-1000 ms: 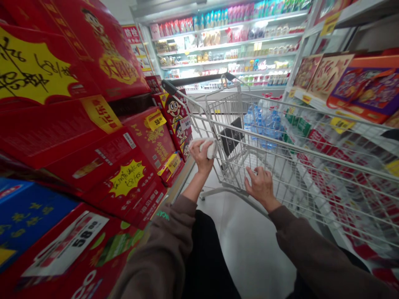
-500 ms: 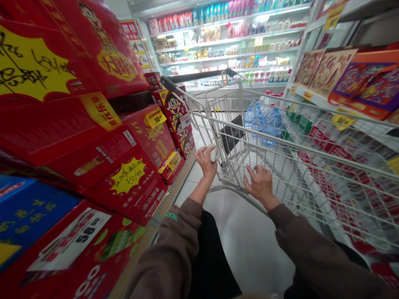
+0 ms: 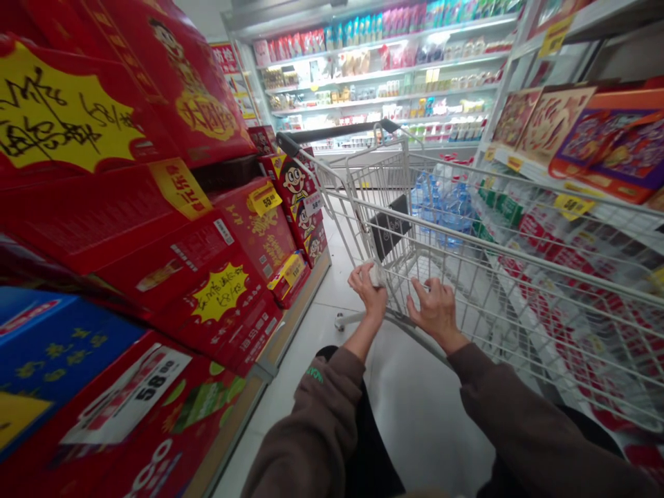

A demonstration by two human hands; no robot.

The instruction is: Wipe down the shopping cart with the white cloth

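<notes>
Folded in my left hand (image 3: 368,289) is a small white cloth (image 3: 377,275), its end showing past my curled fingers. The hand and cloth are against the near corner post of a grey wire shopping cart (image 3: 467,252). My right hand (image 3: 436,312) is at the cart's side wires, with thumb and forefinger apart and the other fingers bent. Whether those fingers hook round a wire is hard to make out. The cart stands slantwise in front of me, its dark handle (image 3: 337,131) at the far left end.
Stacked red gift boxes (image 3: 249,311) line the left side on a low platform edge (image 3: 274,360). Shelves with packs of bottles (image 3: 544,235) and snack boxes (image 3: 612,142) run along the right. Behind the cart are large blue water bottles (image 3: 440,200) and a lit cooler (image 3: 384,86).
My left hand has moved right and slightly down with the cloth, closer to my right hand. The right hand stays nearly in place. A cart wheel has come into sight below the left hand.
</notes>
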